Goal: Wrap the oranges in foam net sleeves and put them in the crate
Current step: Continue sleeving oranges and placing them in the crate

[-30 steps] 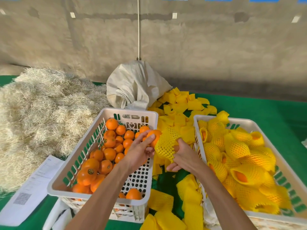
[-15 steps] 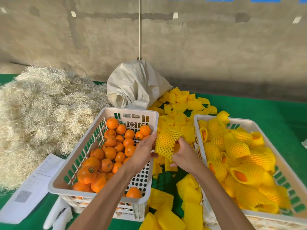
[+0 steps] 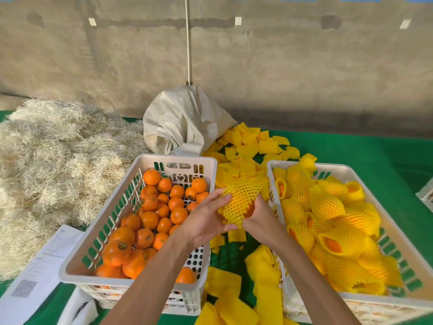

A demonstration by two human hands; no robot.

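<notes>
Since a second ago, the orange (image 3: 249,210) has gone from bare at the left fingertips to almost swallowed by the foam net sleeve (image 3: 241,202); only a sliver shows at the lower edge. Both hands work above the gap between the crates. The left hand (image 3: 206,221) curls its fingers round the sleeve's near side, and the right hand (image 3: 259,218) pinches the net's other side, its grip closed on the mesh. Sleeving looks nearly done. Next, I'd judge, the wrapped fruit needs carrying right to the crate (image 3: 384,221) of netted oranges, then a fresh one taken from the left crate (image 3: 143,164) on the green worktop (image 3: 365,158).
</notes>
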